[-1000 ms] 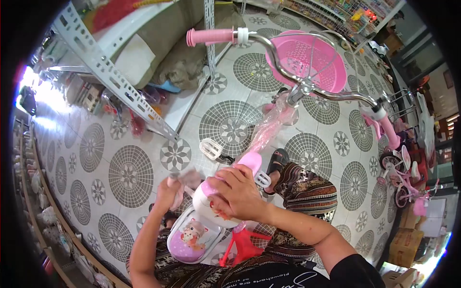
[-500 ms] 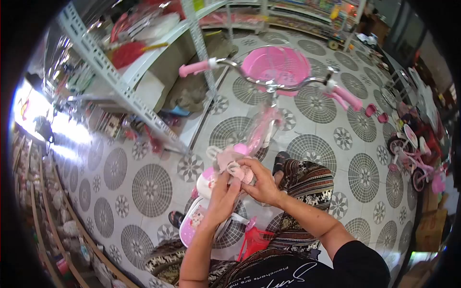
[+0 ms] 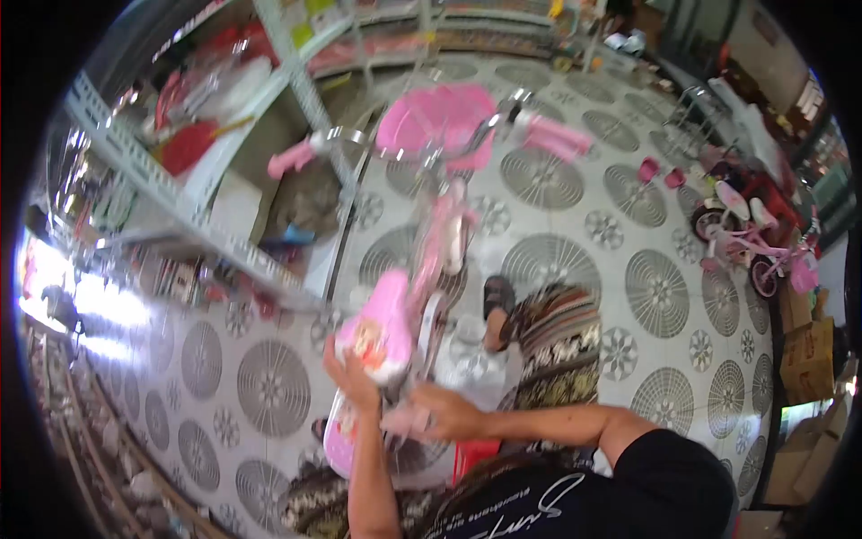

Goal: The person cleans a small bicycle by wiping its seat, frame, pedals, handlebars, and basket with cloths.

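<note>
A pink children's bicycle stands in front of me, its handlebar (image 3: 431,154) facing away. My left hand (image 3: 355,382) is at the left side of the pink-and-white saddle (image 3: 384,310), fingers curled against its edge. My right hand (image 3: 449,413) is closed around a pale pink soft piece (image 3: 406,420), just behind the saddle; its exact kind is unclear. Below my left hand is a pink-and-white rear seat pad (image 3: 341,436) with a cartoon print. A red plastic thing (image 3: 474,456) shows under my right forearm.
A pink basket (image 3: 440,121) is mounted at the handlebar. Metal shelving (image 3: 171,171) with goods stands at the left. At the right are pink slippers (image 3: 660,171), a small pink bicycle (image 3: 754,242) and cardboard boxes (image 3: 808,359). Patterned tiles (image 3: 651,287) cover the floor.
Both hands were together on the pale pink piece above the saddle. They have parted: the left has gone to the saddle's side, the right has come back toward me with the piece.
</note>
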{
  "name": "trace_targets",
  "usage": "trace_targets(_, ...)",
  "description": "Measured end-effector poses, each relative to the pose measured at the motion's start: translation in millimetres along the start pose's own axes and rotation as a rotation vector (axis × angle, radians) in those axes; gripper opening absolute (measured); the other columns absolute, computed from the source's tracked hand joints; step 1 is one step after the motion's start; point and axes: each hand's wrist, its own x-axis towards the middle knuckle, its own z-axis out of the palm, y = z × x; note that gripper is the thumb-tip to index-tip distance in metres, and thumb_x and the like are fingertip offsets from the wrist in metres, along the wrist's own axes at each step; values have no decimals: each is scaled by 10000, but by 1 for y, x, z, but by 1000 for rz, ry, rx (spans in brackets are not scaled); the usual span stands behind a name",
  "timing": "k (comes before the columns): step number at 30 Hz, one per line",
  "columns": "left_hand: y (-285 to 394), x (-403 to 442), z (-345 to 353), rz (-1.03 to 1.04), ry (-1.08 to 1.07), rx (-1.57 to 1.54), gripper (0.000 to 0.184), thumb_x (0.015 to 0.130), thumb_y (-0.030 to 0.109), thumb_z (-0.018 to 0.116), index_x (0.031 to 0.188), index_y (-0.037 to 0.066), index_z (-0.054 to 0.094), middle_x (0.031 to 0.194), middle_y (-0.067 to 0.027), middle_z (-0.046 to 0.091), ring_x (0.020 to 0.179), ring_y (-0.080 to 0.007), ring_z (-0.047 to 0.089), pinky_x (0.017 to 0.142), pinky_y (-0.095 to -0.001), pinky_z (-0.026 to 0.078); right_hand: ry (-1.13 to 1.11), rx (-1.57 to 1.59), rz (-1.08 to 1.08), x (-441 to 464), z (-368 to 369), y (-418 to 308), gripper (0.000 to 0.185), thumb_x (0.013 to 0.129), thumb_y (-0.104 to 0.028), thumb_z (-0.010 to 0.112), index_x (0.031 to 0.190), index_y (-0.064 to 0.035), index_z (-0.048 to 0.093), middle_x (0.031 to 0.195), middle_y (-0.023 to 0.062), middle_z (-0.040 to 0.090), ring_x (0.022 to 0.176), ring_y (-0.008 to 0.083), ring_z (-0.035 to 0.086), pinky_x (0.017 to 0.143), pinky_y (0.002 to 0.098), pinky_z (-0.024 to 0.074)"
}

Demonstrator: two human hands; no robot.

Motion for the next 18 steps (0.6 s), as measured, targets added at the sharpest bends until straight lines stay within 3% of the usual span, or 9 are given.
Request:
trace_targets(2,-11,-3,-5,-26,-24,21,489,999,215,438,1413,-34,367,1417,-225,404,1329,-334,367,1115,-418,259,208,-138,-281,20,-14,-1,628,663,-341,812,1157,-69,537,1103,169,541,1067,397,506,927,491,399)
trace_targets(3,-15,-11,-23,147,-155,132,538,994,253,444,1433,-38,332,1457,-225,371,1353,-332,347,1129,-420,240,198,-222,-127,33,-21,-2,621,635,-319,813,1132,-62,542,1095,163,544,1040,397,512,896,503,401)
trace_targets(5,33,-20,-54,-108,-302,331,603,971,343,471,1472,51,308,1465,-217,363,1320,-366,366,1112,-463,217,335,-351,-138,77,-45,-10,597,588,-279,797,1069,-36,540,1085,178,539,1009,396,504,852,493,399)
trace_targets(8,41,-53,-87,-102,-484,897,855,828,583,596,1476,102,314,1471,-252,307,1343,-390,307,1096,-506,202,383,-522,-252,101,-37,27,561,627,-268,782,1048,-1,525,1073,219,524,1002,410,499,889,504,396)
trace_targets(11,53,-81,-104,-134,-570,1069,899,771,559,682,1446,70,345,1450,-276,305,1363,-407,263,1104,-490,228,453,-475,-281,115,-31,45,538,662,-264,777,1050,7,519,1080,223,519,1008,407,504,912,491,399)
trace_targets(14,1,-100,-131,-452,-28,764,825,804,510,696,1418,58,379,1402,-243,400,1294,-357,399,1065,-482,314,727,-189,31,130,-16,58,496,702,-239,781,1046,-2,514,1065,182,538,989,336,537,881,434,433)
trace_targets(16,-59,-110,-156,-921,93,-373,648,868,366,700,1327,-15,447,1269,-181,542,1141,-271,558,947,-412,460,851,164,202,141,-12,65,447,738,-203,778,1041,-16,506,1026,130,556,953,249,557,833,373,462)
trace_targets(17,-47,-104,-157,-934,121,-383,481,899,232,687,1233,-57,496,1123,-128,631,965,-199,644,825,-338,530,849,393,232,142,-12,68,417,761,-179,771,1038,-24,499,996,98,563,928,196,562,804,336,475)
trace_targets(18,-45,-101,-160,-956,101,-423,465,895,217,690,1221,-57,504,1111,-130,636,953,-205,649,822,-338,533,838,622,256,146,-14,65,389,784,-155,764,1035,-33,493,967,67,571,903,143,566,775,298,488)
